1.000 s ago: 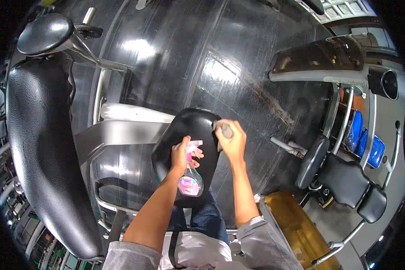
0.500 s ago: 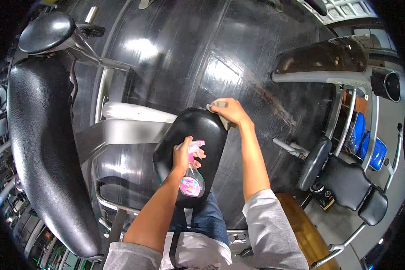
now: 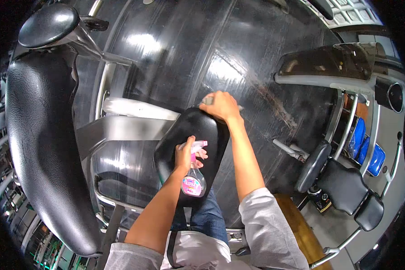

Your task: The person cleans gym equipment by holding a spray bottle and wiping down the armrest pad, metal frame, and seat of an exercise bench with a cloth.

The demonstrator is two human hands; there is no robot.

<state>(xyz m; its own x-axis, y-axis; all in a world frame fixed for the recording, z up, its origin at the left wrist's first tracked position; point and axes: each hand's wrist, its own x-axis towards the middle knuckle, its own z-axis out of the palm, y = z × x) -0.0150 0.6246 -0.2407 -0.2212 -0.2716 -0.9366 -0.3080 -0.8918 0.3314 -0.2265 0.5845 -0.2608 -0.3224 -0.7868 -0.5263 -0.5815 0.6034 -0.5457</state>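
My left hand (image 3: 185, 157) is wrapped round the neck of a clear spray bottle (image 3: 194, 183) with a pink trigger head and a pink label. The bottle is upright over a black padded seat (image 3: 207, 130). At the seat's far edge, my right hand (image 3: 222, 107) presses down with a greyish cloth (image 3: 208, 100) under its fingers. Most of the cloth is hidden by the hand. A silver metal arm (image 3: 135, 128) joins the seat's left side.
To the left stands a long black padded bench (image 3: 42, 144) with a round pad (image 3: 48, 25) above it. On the right are a machine with black pads (image 3: 344, 186), blue bags (image 3: 371, 155) and a wooden plank (image 3: 301, 225). Dark scuffed flooring (image 3: 175, 54) lies ahead.
My right hand has slid slightly left along the seat's far edge with the cloth. My left hand and the spray bottle have barely moved.
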